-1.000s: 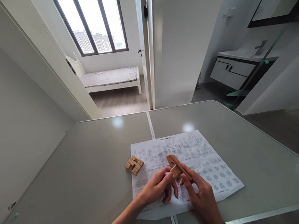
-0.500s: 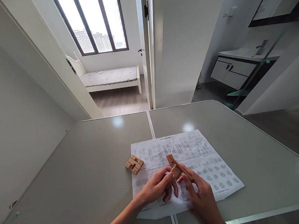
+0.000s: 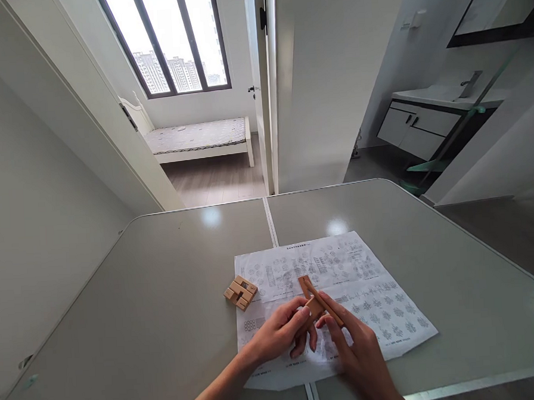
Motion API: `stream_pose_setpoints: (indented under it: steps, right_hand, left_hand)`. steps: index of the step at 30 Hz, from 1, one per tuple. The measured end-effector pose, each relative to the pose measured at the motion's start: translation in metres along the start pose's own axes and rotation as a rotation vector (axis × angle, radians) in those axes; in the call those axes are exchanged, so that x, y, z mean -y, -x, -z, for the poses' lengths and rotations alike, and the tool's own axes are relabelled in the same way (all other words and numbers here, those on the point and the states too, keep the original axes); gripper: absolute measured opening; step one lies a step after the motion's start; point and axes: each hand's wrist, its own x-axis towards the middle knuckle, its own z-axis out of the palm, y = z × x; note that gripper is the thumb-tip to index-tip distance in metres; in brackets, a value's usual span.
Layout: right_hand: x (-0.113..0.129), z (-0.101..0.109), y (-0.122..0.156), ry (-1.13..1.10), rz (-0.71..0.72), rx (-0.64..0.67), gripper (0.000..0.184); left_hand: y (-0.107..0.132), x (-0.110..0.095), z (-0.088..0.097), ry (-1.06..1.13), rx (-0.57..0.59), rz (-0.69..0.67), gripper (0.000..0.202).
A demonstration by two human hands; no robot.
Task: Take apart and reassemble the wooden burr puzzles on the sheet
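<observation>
Both my hands hold a small cluster of wooden puzzle pieces [image 3: 311,294] just above a printed instruction sheet [image 3: 365,278]. My left hand [image 3: 280,333] pinches the near end of the pieces with thumb and fingertips. My right hand [image 3: 358,350] grips a long wooden bar of the same cluster from the right, fingers closed on it. A second group of wooden pieces [image 3: 240,292] lies flat on the table at the sheet's left edge, apart from both hands.
The grey table [image 3: 165,301] has a seam down its middle and rounded far corners. Behind it stand an open white door [image 3: 261,87], a room with a bed [image 3: 201,138] and window, and a bathroom vanity [image 3: 424,126] at right.
Almost nothing differs. The hands and the held wooden pieces have shifted very slightly; the grip is the same.
</observation>
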Motion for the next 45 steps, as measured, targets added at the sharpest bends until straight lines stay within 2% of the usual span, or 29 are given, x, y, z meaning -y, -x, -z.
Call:
stream_pose_setpoints:
  steps: [8, 16, 33, 45]
  right_hand:
    - [0.0014, 0.0, 0.0004, -0.012, 0.01, -0.001, 0.041]
    - [0.0001, 0.0027, 0.0008, 0.057, -0.075, -0.161, 0.042]
    - [-0.0073, 0.0034, 0.0013, 0.037, -0.02, -0.046, 0.042]
    - [-0.0065, 0.0046, -0.0038, 0.062, 0.04, -0.044, 0.044]
  left_hand:
    - [0.0003, -0.0026, -0.0007, 0.007, -0.003, -0.015, 0.047]
    - [-0.0007, 0.0025, 0.0003, -0.024, -0.003, 0.007, 0.05]
    - [0.003, -0.0031, -0.0007, -0.049, -0.041, -0.009, 0.05]
    - [0.0031, -0.0018, -0.0025, -0.083, -0.08, -0.025, 0.047]
